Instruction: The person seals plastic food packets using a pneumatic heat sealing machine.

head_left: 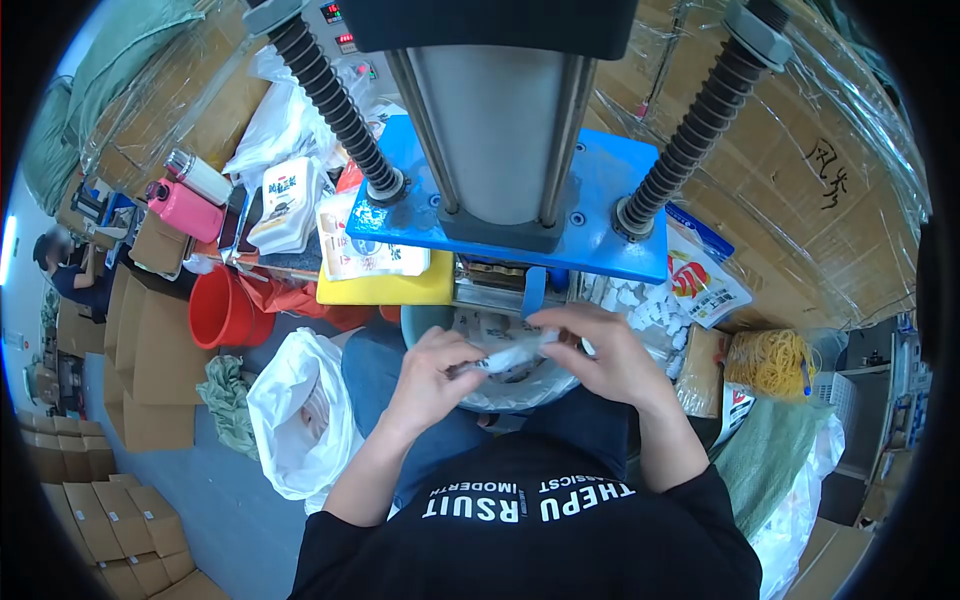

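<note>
Both of your hands work over the plastic-lined tub [413,322], with a pale, thin plastic piece [512,358] stretched between them; motion blur hides its exact form. Your left hand [432,378] is closed, the bent fingers and thumb together on the piece's left end. Your right hand [605,355] pinches the other end between thumb and fingertips, the remaining fingers loosely curved. The left forearm rises from the lower left and leans inward; the right forearm rises from the lower right, its hand turned toward the left one and set slightly higher. The piece lies just below the press's blue plate [620,180] in the view, near the blue tab [534,291]. To the left, printed bags [370,257] rest on the yellow block [385,290]; to the right of the tab, white scraps [645,305] lie heaped beside the press.
</note>
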The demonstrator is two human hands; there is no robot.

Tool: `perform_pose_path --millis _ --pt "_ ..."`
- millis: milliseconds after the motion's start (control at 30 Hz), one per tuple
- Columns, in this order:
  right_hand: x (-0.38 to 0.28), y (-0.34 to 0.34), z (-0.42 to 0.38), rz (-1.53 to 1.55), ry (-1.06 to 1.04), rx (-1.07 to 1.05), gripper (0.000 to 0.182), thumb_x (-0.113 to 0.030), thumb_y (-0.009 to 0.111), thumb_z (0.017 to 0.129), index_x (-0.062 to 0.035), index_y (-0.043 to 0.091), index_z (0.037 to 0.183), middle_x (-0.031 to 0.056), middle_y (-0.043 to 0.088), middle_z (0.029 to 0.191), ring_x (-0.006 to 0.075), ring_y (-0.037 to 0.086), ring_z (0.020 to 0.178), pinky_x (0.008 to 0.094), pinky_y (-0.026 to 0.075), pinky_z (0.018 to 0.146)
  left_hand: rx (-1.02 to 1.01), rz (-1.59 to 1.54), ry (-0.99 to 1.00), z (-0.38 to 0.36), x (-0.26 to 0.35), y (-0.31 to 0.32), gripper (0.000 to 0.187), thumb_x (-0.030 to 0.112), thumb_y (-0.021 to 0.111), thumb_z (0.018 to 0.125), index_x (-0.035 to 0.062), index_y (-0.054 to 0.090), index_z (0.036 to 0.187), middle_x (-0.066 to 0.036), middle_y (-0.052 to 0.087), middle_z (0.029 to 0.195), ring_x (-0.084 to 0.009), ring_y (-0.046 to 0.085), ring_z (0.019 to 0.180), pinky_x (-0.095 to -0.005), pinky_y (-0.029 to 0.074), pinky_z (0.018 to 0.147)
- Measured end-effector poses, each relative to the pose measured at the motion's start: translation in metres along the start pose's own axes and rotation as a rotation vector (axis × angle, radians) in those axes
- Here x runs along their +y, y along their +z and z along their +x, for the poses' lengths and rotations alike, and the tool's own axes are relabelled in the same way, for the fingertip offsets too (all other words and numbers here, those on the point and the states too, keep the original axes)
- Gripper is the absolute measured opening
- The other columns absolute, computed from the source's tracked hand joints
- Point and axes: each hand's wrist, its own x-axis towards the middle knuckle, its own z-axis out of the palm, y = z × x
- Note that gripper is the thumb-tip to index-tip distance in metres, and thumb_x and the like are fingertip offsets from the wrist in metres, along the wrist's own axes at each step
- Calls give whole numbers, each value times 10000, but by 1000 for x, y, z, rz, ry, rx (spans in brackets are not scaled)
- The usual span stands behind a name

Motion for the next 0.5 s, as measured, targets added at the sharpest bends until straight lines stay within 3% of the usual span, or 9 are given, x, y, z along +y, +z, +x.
perform_pose_path --millis 33,67,133,167,200,267,300,400,500 --pt "4 5 2 -33 -84 -32 265 -40 672 836 -4 629 1095 98 645 866 162 614 742 293 497 672 -120 -13 -63 -1 3 -3 188 64 728 760 -5 708 934 -49 652 759 -146 559 721 -281 436 651" --pt "9 8 5 -69 -168 -66 267 -37 681 835 -10 646 1098 93 650 871 149 601 768 278 496 701 -115 -9 -59 -6 -2 0 188 64 728 760 -5 708 934 -49 652 759 -146 559 721 -281 436 651" --pt "17 20 -5 -23 -157 -40 273 -58 679 845 -17 642 1113 81 656 906 129 595 787 285 493 700 -226 -511 -367 -16 -12 11 206 106 718 841 -28 704 997 -37 699 852 -79 592 783 -242 464 683" --pt "19 28 -11 76 -2 -4 271 -68 673 855 -15 638 1119 76 659 929 120 597 785 277 494 694 -281 -630 -494 -19 -9 11 233 118 699 875 -42 697 1044 -49 706 912 -54 603 810 -221 485 699" --pt "21 32 -13 174 155 36 270 -78 666 864 -13 635 1124 71 661 953 110 600 784 269 495 688 -280 -629 -496 -17 -12 15 233 118 699 875 -42 697 1044 -49 706 912 -54 603 810 -221 485 699" --pt "28 31 -18 202 250 84 275 -90 661 872 -10 631 1134 66 658 972 102 596 774 252 489 676 -190 -760 -508 -14 -20 26 188 99 694 873 -26 713 1013 -56 707 894 -59 618 784 -220 493 682" --pt "31 28 -20 225 340 128 280 -101 655 880 -8 628 1143 60 656 991 94 592 764 235 484 665 -190 -758 -540 -4 -21 23 184 86 692 874 -39 703 1008 -87 714 907 -107 660 816 -253 536 710" --pt "43 -5 -29 72 249 248 289 -57 652 864 -19 628 1150 55 642 983 85 589 754 224 473 638 41 -981 -671 26 -39 30 189 46 675 870 -81 666 1010 -139 708 945 -169 688 803 -291 555 721" --pt "48 -23 -32 -312 196 328 306 -45 676 824 -54 640 1127 68 632 937 187 617 758 289 498 646 95 -1047 -652 47 -56 36 184 42 673 870 -72 668 1014 -137 708 940 -168 686 802 -292 553 723"
